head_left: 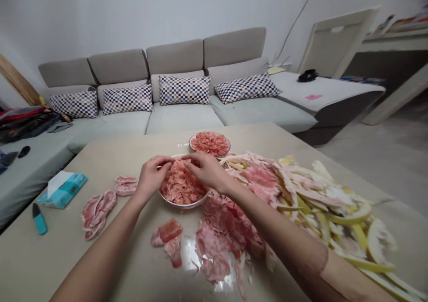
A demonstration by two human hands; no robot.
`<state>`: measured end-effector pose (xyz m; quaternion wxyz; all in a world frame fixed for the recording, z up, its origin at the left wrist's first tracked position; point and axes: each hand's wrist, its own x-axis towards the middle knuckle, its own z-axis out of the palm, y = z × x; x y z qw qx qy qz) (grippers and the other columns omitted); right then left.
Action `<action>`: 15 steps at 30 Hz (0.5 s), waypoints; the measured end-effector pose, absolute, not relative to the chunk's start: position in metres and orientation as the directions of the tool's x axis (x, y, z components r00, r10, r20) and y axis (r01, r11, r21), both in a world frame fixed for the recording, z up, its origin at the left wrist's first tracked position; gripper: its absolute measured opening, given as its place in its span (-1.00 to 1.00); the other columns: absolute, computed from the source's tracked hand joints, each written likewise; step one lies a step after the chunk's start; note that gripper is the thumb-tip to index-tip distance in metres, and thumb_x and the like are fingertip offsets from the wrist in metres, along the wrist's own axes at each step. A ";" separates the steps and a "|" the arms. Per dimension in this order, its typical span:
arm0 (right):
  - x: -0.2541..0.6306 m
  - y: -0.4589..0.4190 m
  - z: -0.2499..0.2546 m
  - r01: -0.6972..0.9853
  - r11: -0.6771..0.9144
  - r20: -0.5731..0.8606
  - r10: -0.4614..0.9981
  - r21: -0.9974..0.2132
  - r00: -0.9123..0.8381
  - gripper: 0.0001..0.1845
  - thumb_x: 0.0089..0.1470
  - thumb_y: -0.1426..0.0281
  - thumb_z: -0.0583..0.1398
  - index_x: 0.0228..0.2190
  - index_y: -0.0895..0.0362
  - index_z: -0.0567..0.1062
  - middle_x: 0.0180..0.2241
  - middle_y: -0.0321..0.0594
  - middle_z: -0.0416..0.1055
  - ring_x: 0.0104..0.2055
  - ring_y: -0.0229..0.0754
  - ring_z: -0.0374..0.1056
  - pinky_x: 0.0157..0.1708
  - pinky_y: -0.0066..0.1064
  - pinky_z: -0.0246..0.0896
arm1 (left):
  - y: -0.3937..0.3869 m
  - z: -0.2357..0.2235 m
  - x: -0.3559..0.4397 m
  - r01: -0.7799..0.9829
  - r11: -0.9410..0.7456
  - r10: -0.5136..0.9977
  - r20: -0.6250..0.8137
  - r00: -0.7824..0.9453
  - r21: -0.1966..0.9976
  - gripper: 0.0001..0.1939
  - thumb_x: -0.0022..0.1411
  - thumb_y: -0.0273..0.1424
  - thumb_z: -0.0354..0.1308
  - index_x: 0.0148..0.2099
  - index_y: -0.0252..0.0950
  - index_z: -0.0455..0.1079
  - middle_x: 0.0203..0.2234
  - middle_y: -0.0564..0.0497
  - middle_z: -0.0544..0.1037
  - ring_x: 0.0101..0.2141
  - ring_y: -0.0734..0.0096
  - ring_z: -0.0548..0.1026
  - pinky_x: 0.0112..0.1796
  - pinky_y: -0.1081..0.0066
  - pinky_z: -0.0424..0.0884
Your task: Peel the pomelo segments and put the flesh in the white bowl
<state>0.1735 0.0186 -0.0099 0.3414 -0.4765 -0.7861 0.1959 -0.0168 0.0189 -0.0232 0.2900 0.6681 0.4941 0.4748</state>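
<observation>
A white bowl heaped with loose pink pomelo flesh stands on the table. Over its far rim, my left hand and my right hand come close together with fingers bent in a pinch. Both appear closed on bits of pomelo flesh, though the pieces are small and partly hidden by the fingers. Just in front of the bowl lies a partly peeled pomelo segment. Beneath my right forearm spreads a pile of pink segment skins.
Behind the bowl sits a dark-rimmed plate of pomelo flesh. Yellow-and-white peel covers the table's right side. To the left are unpeeled segments, a tissue pack and a teal-handled knife. A sofa stands beyond the table.
</observation>
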 end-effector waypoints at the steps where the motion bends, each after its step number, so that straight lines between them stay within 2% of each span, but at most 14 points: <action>1: 0.173 0.019 -0.009 0.640 0.477 0.348 0.879 -0.603 -0.327 -0.72 0.16 0.46 0.17 -0.10 0.17 0.55 -0.20 -0.07 0.52 -0.18 -0.12 0.41 -0.10 -0.33 0.22 | 0.019 -0.024 -0.018 0.400 -0.351 0.931 0.360 0.055 0.846 -0.82 0.15 -0.42 0.17 -0.24 -0.24 0.59 -0.27 -0.06 0.62 -0.22 0.26 0.54 -0.09 0.29 0.41; 5: 0.169 0.013 -0.003 0.713 0.489 0.330 0.871 -0.503 -0.364 -0.70 0.14 0.51 0.17 -0.07 0.20 0.51 -0.16 -0.03 0.46 -0.18 -0.12 0.38 -0.13 -0.35 0.18 | 0.012 -0.027 -0.021 0.453 -0.382 0.916 0.395 0.070 0.806 -0.86 0.11 -0.38 0.21 -0.26 -0.23 0.57 -0.29 -0.05 0.59 -0.27 0.29 0.53 -0.15 0.32 0.43; 8: 0.166 -0.011 -0.004 0.739 0.503 0.294 0.864 -0.447 -0.409 -0.75 0.22 0.48 0.07 -0.17 0.19 0.53 -0.21 -0.05 0.49 -0.18 -0.13 0.37 -0.18 -0.37 0.16 | -0.001 -0.027 -0.026 0.493 -0.397 0.909 0.407 0.093 0.774 -0.87 0.12 -0.40 0.20 -0.28 -0.22 0.56 -0.26 -0.04 0.55 -0.24 0.31 0.52 -0.19 0.37 0.43; 12: 0.161 -0.059 -0.028 0.734 0.567 0.103 0.812 -0.374 -0.574 -0.85 0.04 0.53 0.19 -0.43 0.13 0.58 -0.39 -0.19 0.54 -0.35 -0.18 0.40 -0.37 -0.46 0.12 | -0.023 -0.025 -0.037 0.551 -0.376 0.921 0.367 0.131 0.745 -0.85 0.14 -0.43 0.14 -0.28 -0.21 0.55 -0.30 -0.01 0.55 -0.32 0.35 0.50 -0.25 0.38 0.41; 15: 0.157 -0.080 -0.055 0.761 0.573 -0.023 0.794 -0.305 -0.607 -0.85 -0.05 0.55 0.21 -0.45 0.17 0.60 -0.37 -0.10 0.56 -0.38 -0.12 0.43 -0.48 -0.44 0.06 | -0.040 -0.023 -0.045 0.592 -0.352 0.935 0.307 0.179 0.725 -0.85 0.14 -0.41 0.14 -0.28 -0.22 0.55 -0.31 -0.02 0.57 -0.38 0.35 0.49 -0.28 0.37 0.40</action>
